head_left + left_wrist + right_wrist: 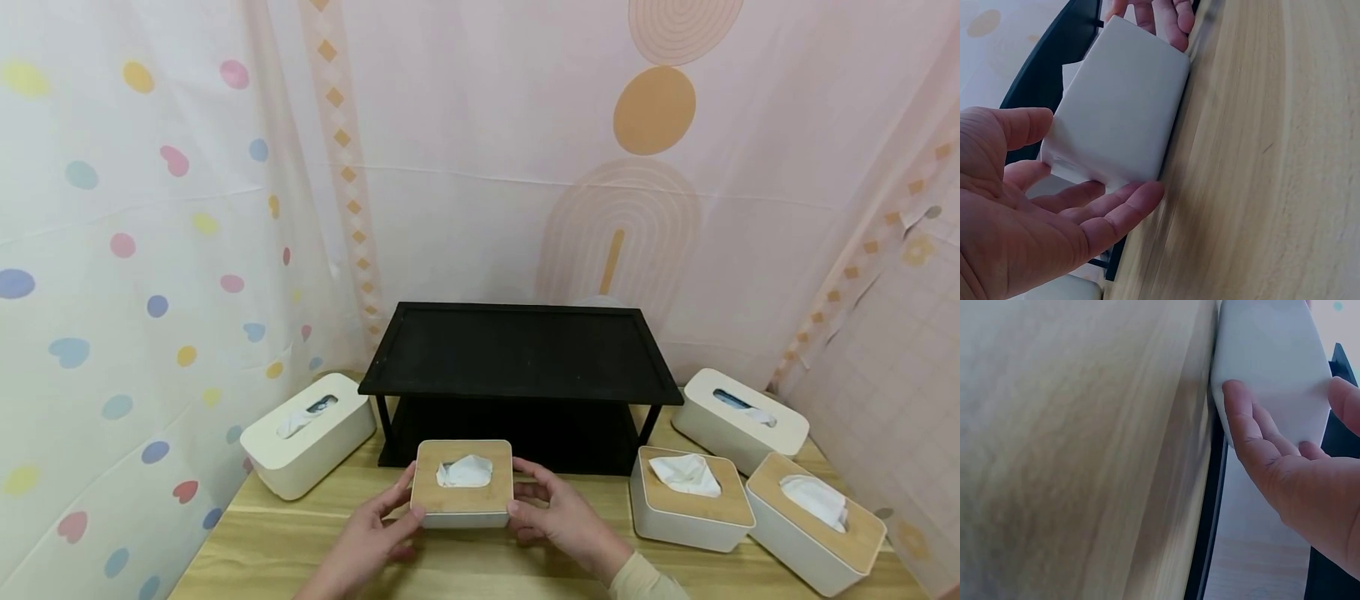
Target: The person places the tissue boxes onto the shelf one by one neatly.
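Note:
A small tissue box (462,502) with a bamboo lid and a white body is held between both hands, a tissue poking from its slot. My left hand (375,525) grips its left end, the thumb at the near corner and the fingers along the side. At the right end, my right hand (558,512) holds it the same way. The left wrist view shows the plain white side of the box (1119,100) with the left hand (1041,206) around one end. In the right wrist view the right hand (1291,462) touches the other end.
Behind the held box stands a black two-level shelf (517,350). A white tissue box (307,433) sits left of it, another (742,417) right of it. Two bamboo-lidded tissue boxes stand nearer on the right, a shorter one (690,521) and a longer one (813,542). Curtains surround the wooden table (247,550).

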`<state>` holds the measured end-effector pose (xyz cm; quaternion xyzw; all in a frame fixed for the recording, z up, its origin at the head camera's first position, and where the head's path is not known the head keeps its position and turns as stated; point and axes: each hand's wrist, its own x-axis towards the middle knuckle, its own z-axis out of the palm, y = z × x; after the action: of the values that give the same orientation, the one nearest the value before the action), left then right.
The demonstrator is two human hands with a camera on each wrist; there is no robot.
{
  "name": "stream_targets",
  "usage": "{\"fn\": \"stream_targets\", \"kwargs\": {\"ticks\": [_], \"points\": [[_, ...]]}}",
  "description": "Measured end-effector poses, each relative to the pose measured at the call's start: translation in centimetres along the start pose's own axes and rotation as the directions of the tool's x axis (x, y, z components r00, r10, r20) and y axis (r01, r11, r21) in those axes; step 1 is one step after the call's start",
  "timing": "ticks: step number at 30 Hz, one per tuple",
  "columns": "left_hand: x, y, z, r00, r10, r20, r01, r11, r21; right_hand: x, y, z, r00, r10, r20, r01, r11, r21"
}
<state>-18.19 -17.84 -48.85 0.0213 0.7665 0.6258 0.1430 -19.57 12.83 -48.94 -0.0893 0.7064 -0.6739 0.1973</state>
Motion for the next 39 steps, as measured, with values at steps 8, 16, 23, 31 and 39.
{"fn": "stream_targets", "kwargs": {"ticks": [8, 16, 23, 31, 39], "points": [[0.2, -0.2, 0.1, 0.998, 0.061, -0.031, -0.060, 0.998, 0.019, 0.6, 0.2, 0.3, 0.999, -0.046, -0.016, 0.045, 0.999, -0.026], [0.7, -0.3, 0.0, 0.995, 0.062, -0.078, -0.060, 0.998, 0.033, 1.2, 0.1, 0.6, 0.997, -0.067, -0.034, 0.065, 0.997, -0.047], [0.9, -0.2, -0.1, 0.992, 0.075, -0.102, -0.071, 0.997, 0.043, 1.8, 0.2, 0.8, 0.996, -0.074, -0.045, 0.071, 0.994, -0.078], [1.1, 0.0, 0.2, 0.965, 0.147, -0.219, -0.107, 0.977, 0.185, 1.8, -0.1, 1.8, 0.984, -0.147, -0.097, 0.125, 0.972, -0.197], [1.2, 0.2, 0.5, 0.929, 0.224, -0.294, -0.109, 0.926, 0.362, 1.7, 0.1, 2.4, 0.964, -0.234, -0.122, 0.161, 0.888, -0.431]]}}
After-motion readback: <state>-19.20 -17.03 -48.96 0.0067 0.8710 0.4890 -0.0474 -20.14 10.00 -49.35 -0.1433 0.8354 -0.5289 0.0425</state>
